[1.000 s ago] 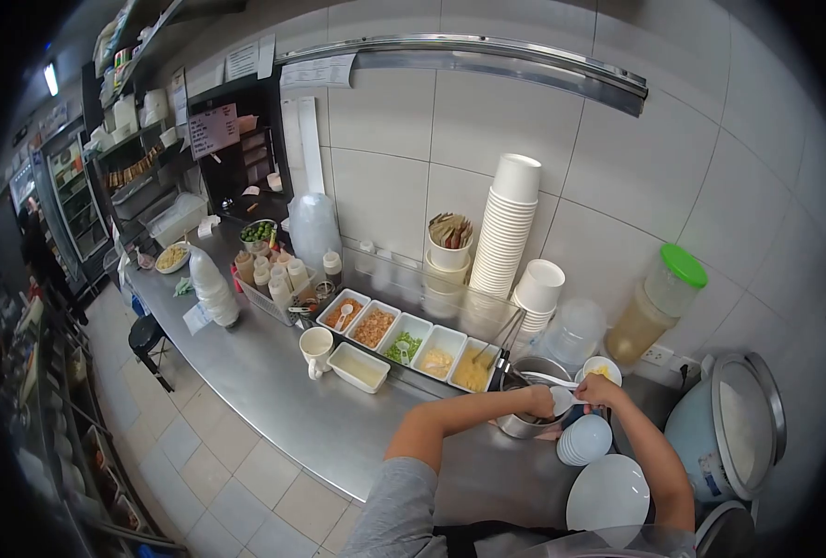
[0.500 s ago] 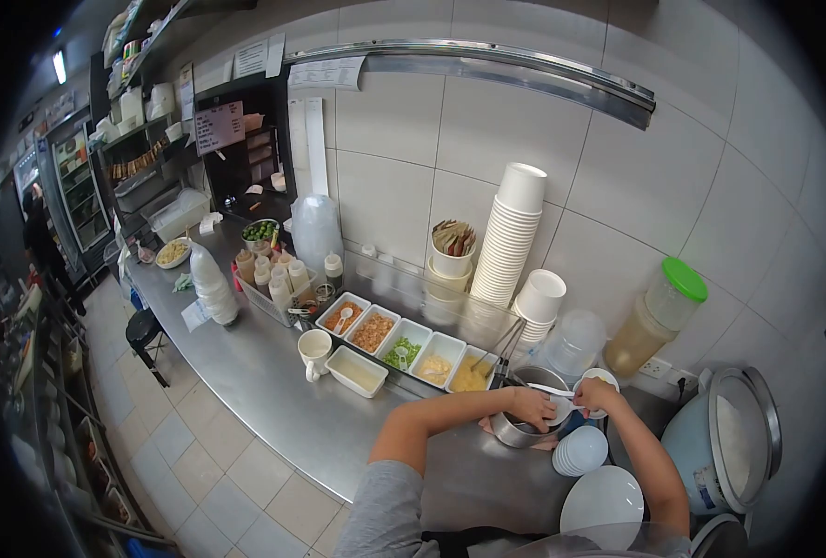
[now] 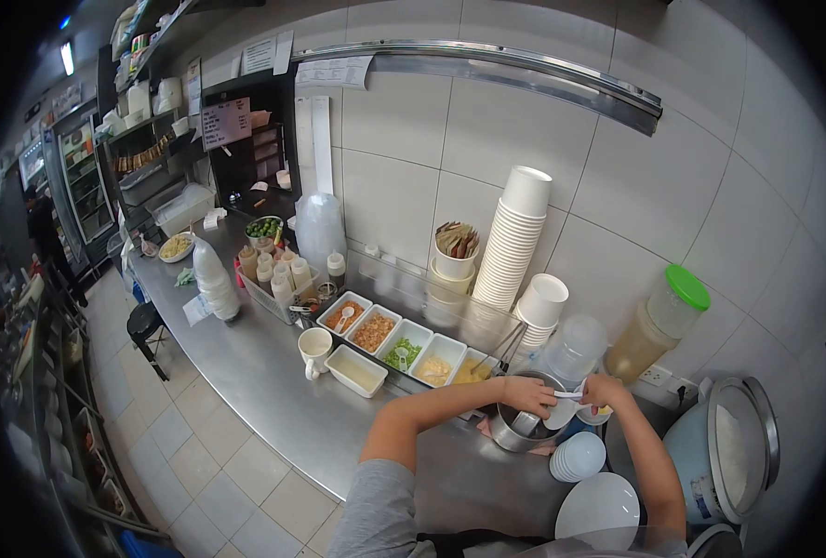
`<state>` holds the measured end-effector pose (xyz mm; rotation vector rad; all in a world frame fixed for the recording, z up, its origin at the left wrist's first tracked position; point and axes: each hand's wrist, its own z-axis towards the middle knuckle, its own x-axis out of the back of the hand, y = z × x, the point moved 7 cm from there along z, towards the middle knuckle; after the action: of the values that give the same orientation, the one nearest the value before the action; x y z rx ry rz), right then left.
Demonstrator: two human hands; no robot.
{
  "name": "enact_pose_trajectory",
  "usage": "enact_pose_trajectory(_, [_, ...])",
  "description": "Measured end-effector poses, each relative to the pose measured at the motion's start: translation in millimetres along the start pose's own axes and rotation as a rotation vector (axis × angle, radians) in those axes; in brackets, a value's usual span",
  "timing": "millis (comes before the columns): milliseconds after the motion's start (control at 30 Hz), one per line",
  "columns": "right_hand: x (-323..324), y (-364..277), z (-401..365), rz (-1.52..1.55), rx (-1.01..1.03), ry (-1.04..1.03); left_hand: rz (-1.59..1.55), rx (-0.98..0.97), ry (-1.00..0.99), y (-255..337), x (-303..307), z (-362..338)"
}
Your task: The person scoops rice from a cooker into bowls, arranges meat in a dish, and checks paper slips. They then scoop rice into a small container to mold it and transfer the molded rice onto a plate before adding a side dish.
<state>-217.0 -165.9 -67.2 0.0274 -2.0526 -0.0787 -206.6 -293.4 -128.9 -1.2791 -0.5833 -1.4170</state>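
over steel pot (image 3: 511,435) | left hand (image 3: 529,395) grip pinching glossy white spoon (image 3: 560,413) | right hand (image 3: 605,391) grip: cannot tell

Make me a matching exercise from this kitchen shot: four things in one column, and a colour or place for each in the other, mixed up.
Things:
1. mug
2. cups
3. jar
4. pot

Descriptions:
A. metal, just below the left hand
B. has a green lid
C. tall white stack
D. white, with a handle, standing alone

Pairs: 1-D, 2-C, 3-B, 4-A
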Motion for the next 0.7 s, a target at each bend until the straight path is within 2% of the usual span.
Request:
enact_pose_trajectory(133, [-4.5, 6.0, 4.4, 0.047, 0.021, -0.092, -0.263, 0.168, 0.106, -9.5, 4.8, 0.9])
enact_pose_trajectory(233, [-23.1, 6.9, 16.1, -0.027, 0.194, -0.152, -0.301, 0.218, 0.130, -13.0, -5.5, 2.1])
enact_pose_trajectory(333, [-32.9, 13.7, 24.5, -0.030, 0.115, -0.130, -0.378, 0.285, 0.071, -12.4, 6.4, 4.7])
enact_pose_trajectory(433, [-16.7, 3.9, 8.6, 0.011, 0.063, -0.015, -0.326, 0.290, 0.122, -12.2, 12.7, 4.2])
enact_pose_trajectory(533, [-8.6, 2.4, 3.9, 0.065, 0.081, 0.144, -0.112, 0.191, 0.264, -4.1, 14.1, 2.1])
enact_pose_trajectory(633, [-13.6, 5.8, 4.7, 0.218, 0.064, 0.200, -0.057, 0.220, 0.275, 4.7, 19.1, -1.1])
enact_pose_trajectory(700, [-22.1, 7.0, 4.1, 0.168, 0.065, 0.229, 0.005, 0.279, 0.283, 7.5, 24.6, -1.9])
